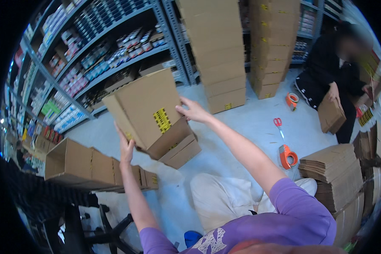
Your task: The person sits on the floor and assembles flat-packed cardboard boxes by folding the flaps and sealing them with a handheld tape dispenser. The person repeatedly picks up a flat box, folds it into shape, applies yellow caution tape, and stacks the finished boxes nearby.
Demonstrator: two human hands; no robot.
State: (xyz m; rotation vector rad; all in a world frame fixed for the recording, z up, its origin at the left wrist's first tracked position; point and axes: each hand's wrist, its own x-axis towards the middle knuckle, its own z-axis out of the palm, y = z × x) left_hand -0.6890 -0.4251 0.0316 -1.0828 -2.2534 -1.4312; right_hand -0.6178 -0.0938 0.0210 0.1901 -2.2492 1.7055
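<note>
A brown cardboard box [142, 106] with a yellow-and-black label is held tilted between my two hands. My left hand [126, 146] presses its left side, fingers along the lower edge. On the opposite side, my right hand [193, 111] grips the edge near the label, its thumb and fingers on the cardboard. Just below, another cardboard box [183, 152] sits on the floor, partly covered by the held one. Whether the held box rests on it or hangs above it, I cannot tell.
A row of boxes [78, 163] lies at left, near a chair base [110, 233]. Tall box stacks [218, 55] stand ahead by the shelves [114, 63]. Rightward are tape dispensers [288, 157], red-handled scissors [278, 125], flattened cartons [330, 163] and a seated person holding cardboard [331, 112].
</note>
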